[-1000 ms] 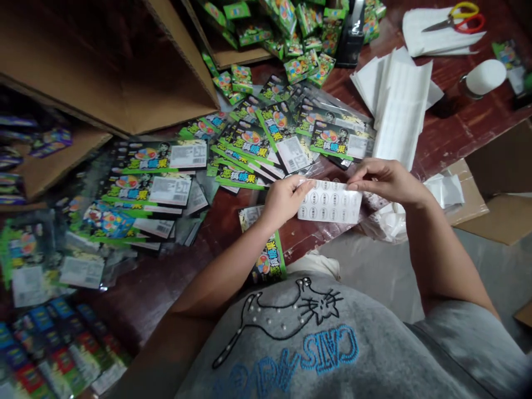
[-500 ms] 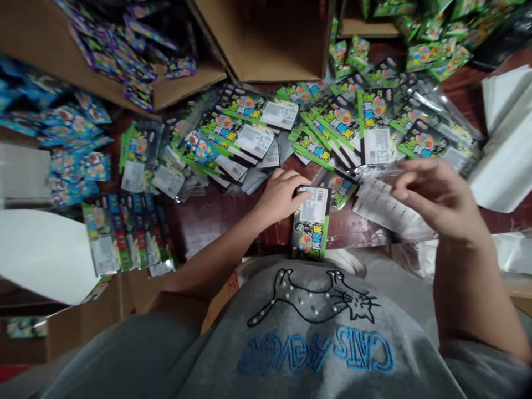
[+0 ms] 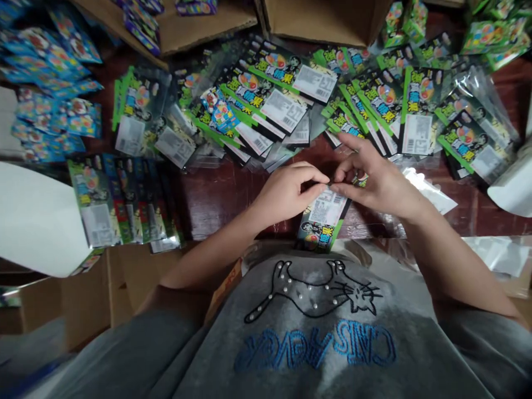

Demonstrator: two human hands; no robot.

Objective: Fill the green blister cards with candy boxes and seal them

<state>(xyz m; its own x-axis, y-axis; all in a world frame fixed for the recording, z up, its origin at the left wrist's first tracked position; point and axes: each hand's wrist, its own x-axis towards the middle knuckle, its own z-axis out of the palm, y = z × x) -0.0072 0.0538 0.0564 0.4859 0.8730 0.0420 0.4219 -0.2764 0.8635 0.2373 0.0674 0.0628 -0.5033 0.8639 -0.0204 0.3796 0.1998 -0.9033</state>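
A black and green printed packet [image 3: 322, 219] with a white label lies upside down near the table's front edge, against the grey shirt. My left hand [image 3: 288, 188] pinches its top edge between thumb and fingers. From the right, my right hand [image 3: 372, 180] meets it there, thumb and index finger closed on the same edge and another finger stretched out. The fingertips of both hands almost touch. Beside my right wrist lies a white printed sheet [image 3: 430, 191], partly hidden by the forearm.
Similar packets [image 3: 270, 102] are spread across the table behind the hands. Blue sachets [image 3: 58, 119] are heaped at the left, above a row of packets [image 3: 97, 208]. Cardboard boxes [image 3: 320, 22] stand at the back, and green packs [image 3: 492, 36] lie back right.
My right hand has moved left from the white sheet to the packet and closed on its top edge. My left hand stays at the packet. The camera view has shifted.
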